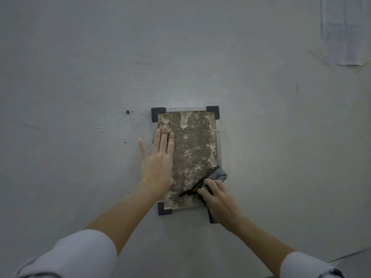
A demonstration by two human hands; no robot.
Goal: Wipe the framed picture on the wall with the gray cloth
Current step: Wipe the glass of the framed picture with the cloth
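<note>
Framed brown-mottled picture (195,149) with black corner caps on grey wall (80,77); left hand (158,159) spread flat against it, right hand (217,198) clutching crumpled gray cloth (220,174) at lower right corner.

Left hand (158,157) on picture's (194,145) left side, cloth (220,174) at lower right.

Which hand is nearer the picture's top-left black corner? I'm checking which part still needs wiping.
Left. The left hand lies flat just below that corner piece; the right hand presses the gray cloth near the bottom-right.
</note>
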